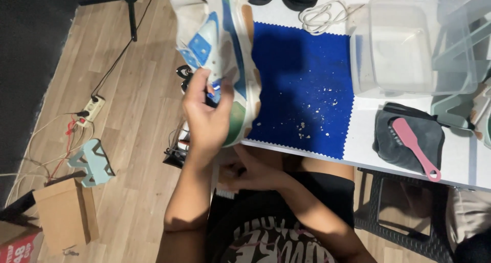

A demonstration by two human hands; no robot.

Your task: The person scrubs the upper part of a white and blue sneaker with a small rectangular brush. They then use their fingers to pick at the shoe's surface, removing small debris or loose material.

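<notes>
My left hand (205, 116) grips a white, blue and green sneaker (221, 43) by its heel and holds it up over the left edge of the white table (460, 163), sole side turned toward the table. My right hand (248, 172) is low, under the table edge near my lap, closed around a small white brush (223, 186) that is mostly hidden. A blue cloth (307, 84) with zigzag edges lies on the table beside the shoe, sprinkled with bits of dirt.
A clear plastic tub (404, 48) stands at the back right, white laces (322, 15) behind the cloth. A pink brush (415, 146) rests on a dark grey cloth (394, 143). On the wood floor are a power strip (91, 109), cables, a tripod leg (132, 12) and cardboard (64, 212).
</notes>
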